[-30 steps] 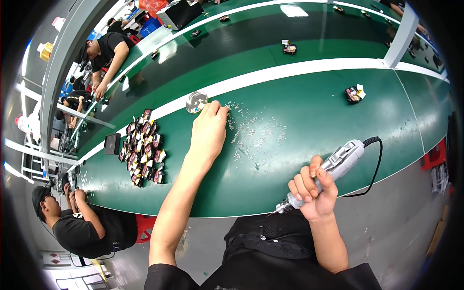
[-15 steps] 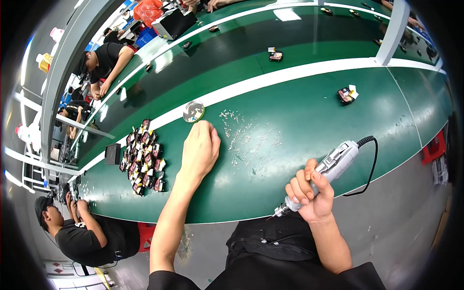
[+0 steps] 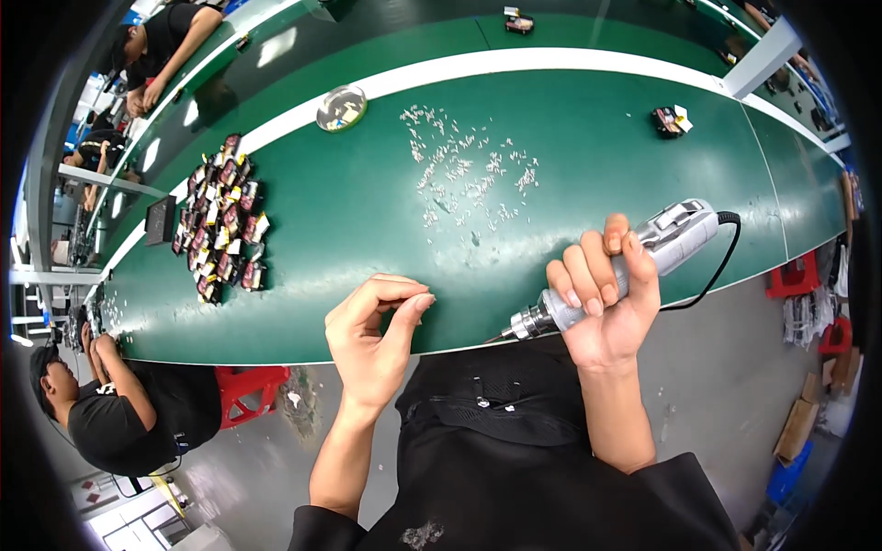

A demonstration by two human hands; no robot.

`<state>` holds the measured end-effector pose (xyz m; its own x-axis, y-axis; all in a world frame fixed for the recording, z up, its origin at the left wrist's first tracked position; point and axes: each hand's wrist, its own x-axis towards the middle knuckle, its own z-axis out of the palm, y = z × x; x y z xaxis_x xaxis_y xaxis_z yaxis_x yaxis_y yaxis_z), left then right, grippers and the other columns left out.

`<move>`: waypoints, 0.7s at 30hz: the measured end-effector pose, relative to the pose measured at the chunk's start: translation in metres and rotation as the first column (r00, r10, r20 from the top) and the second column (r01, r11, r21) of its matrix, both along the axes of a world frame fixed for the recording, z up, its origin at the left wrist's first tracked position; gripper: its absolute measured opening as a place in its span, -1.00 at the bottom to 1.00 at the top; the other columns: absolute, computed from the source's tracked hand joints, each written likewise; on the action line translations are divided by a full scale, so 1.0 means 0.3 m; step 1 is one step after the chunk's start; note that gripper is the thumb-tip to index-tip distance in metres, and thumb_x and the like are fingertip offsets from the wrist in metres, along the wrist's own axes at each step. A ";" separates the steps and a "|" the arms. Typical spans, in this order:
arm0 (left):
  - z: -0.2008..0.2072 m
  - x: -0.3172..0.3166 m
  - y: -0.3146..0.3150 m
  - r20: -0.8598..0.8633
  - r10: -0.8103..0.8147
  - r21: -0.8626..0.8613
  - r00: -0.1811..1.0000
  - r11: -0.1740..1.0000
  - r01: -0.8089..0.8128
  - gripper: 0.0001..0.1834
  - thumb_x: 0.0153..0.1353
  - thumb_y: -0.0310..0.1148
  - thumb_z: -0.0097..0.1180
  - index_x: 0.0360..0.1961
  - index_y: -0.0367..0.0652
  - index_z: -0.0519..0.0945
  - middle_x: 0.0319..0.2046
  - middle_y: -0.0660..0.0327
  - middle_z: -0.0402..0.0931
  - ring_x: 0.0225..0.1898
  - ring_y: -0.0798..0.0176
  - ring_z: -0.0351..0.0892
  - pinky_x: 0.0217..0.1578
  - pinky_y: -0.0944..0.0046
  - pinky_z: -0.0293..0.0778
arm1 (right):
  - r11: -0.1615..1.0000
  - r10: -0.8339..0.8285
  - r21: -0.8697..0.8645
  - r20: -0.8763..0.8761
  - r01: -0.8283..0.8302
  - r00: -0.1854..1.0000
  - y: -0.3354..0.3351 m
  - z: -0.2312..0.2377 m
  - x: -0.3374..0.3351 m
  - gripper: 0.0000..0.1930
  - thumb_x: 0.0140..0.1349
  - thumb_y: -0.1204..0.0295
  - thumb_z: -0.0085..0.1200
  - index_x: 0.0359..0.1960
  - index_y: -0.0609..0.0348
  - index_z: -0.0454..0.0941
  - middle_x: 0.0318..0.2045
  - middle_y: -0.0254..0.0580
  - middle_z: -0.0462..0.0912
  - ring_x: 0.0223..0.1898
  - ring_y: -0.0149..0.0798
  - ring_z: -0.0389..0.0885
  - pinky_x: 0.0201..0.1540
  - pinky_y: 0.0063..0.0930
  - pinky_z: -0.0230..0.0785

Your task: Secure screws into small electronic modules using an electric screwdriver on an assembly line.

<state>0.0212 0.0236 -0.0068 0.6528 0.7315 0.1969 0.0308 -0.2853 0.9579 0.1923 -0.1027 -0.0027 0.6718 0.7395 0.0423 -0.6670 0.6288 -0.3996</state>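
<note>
My right hand [image 3: 611, 317] is closed around a grey corded electric screwdriver [image 3: 680, 234], whose bit points left and slightly down near the table's front edge. My left hand [image 3: 372, 335] is held just left of the bit, thumb and fingertips pinched together; whatever lies between them is too small to make out. Farther back on the green table [image 3: 588, 165] stands a round clear dish [image 3: 359, 121] with small pale pieces inside. Many tiny white bits [image 3: 470, 170] are scattered to its right.
On the left, small black devices with white and yellow labels [image 3: 222, 216] lie heaped beside a black tray [image 3: 160, 220]. A single device [image 3: 671, 121] sits far right. Another person [image 3: 124, 413] works at the left. A red stool [image 3: 248, 393] stands below the table.
My left hand has come back from the dish toward the front edge, now pinched near the screwdriver bit. The right hand still grips the screwdriver. The view has tilted downward.
</note>
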 end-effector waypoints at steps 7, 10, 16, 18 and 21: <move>-0.015 -0.008 -0.127 0.315 -0.057 -0.483 0.947 0.850 0.212 -0.77 0.33 -0.40 -0.02 -0.41 -0.37 0.47 -0.48 0.05 0.50 -0.51 0.32 0.47 -0.46 0.39 0.43 | 0.993 -0.069 0.106 0.112 0.057 0.991 0.015 0.113 -0.046 -0.82 0.39 0.33 -0.20 -0.34 0.12 0.36 -0.75 -0.48 0.19 -0.74 -0.53 0.18 -0.52 -0.56 0.14; -0.013 -0.009 -0.159 0.363 -0.074 -0.521 0.929 0.811 0.268 -0.72 0.37 -0.34 -0.08 -0.44 -0.33 0.42 -0.51 0.08 0.48 -0.54 0.34 0.43 -0.48 0.38 0.41 | 0.992 -0.085 0.105 0.143 0.070 0.986 0.019 0.115 -0.061 -0.82 0.39 0.33 -0.20 -0.34 0.12 0.36 -0.75 -0.49 0.20 -0.72 -0.54 0.19 -0.50 -0.57 0.14; -0.014 -0.009 -0.173 0.394 -0.082 -0.541 0.915 0.785 0.303 -0.72 0.37 -0.35 -0.09 -0.42 -0.34 0.43 -0.49 0.09 0.47 -0.51 0.36 0.43 -0.48 0.40 0.41 | 0.991 -0.091 0.105 0.132 0.078 0.987 0.009 0.112 -0.068 -0.82 0.39 0.32 -0.20 -0.33 0.12 0.35 -0.75 -0.48 0.21 -0.72 -0.54 0.18 -0.51 -0.57 0.13; -0.016 -0.008 -0.171 0.399 -0.094 -0.532 0.912 0.786 0.314 -0.73 0.37 -0.36 -0.10 -0.42 -0.35 0.44 -0.48 0.08 0.47 -0.50 0.36 0.43 -0.48 0.40 0.41 | 0.991 -0.089 0.109 0.123 0.076 0.988 0.007 0.111 -0.064 -0.81 0.39 0.31 -0.20 -0.33 0.13 0.35 -0.75 -0.48 0.21 -0.72 -0.54 0.18 -0.51 -0.57 0.13; -0.020 -0.005 -0.171 0.403 -0.110 -0.519 0.909 0.791 0.325 -0.73 0.38 -0.37 -0.10 -0.41 -0.36 0.45 -0.48 0.08 0.47 -0.50 0.37 0.43 -0.48 0.42 0.41 | 0.991 -0.088 0.109 0.093 0.078 0.992 0.005 0.110 -0.059 -0.81 0.39 0.31 -0.21 -0.33 0.13 0.34 -0.75 -0.47 0.20 -0.72 -0.53 0.18 -0.51 -0.57 0.13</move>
